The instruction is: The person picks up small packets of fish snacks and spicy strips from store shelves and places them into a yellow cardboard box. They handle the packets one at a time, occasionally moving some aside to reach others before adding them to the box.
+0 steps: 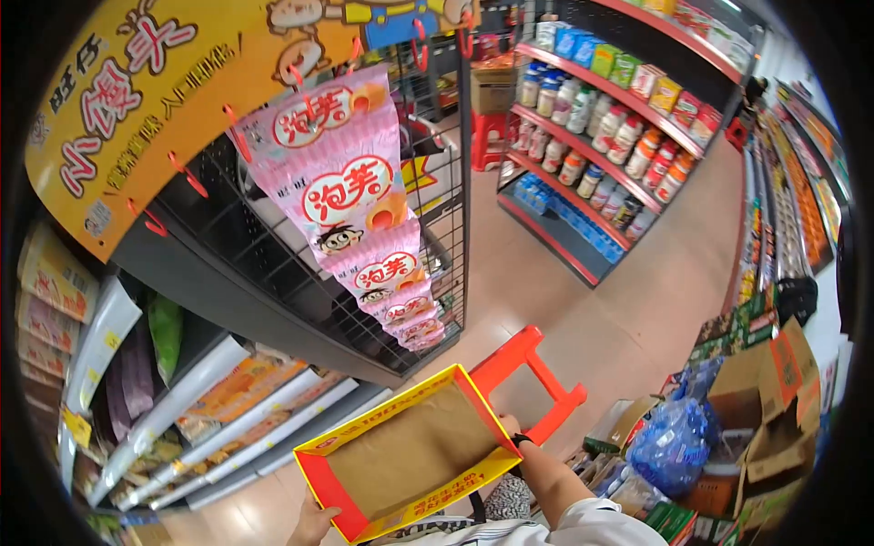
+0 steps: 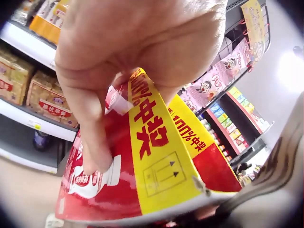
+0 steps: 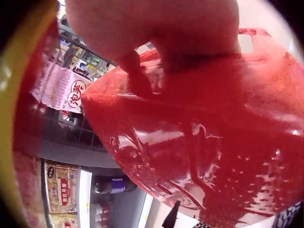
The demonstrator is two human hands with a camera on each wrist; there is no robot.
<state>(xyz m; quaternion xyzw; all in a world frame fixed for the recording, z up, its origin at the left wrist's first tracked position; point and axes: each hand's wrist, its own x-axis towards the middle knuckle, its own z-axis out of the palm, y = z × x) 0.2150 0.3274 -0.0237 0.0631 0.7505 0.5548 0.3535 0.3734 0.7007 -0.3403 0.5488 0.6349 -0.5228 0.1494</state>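
Observation:
An open, shallow cardboard box (image 1: 410,446), red and yellow outside with a plain brown bottom, is held tilted in front of my body. My left hand (image 1: 315,524) grips its near left corner. The left wrist view shows the fingers spread over the red printed side (image 2: 118,190) and the thumb side at the yellow rim. My right hand (image 1: 512,426) is by the box's right end, mostly hidden behind it in the head view. In the right wrist view this hand (image 3: 156,28) grips the edge of a red plastic stool (image 3: 213,128), whose legs (image 1: 555,409) stick out beyond the box.
Pink snack packs (image 1: 350,191) hang from a wire rack at the left, above shelves of packaged food (image 1: 241,391). A shelf unit of bottles (image 1: 610,136) stands ahead. Cardboard cartons (image 1: 765,400) and a blue plastic bag (image 1: 669,446) crowd the floor at right.

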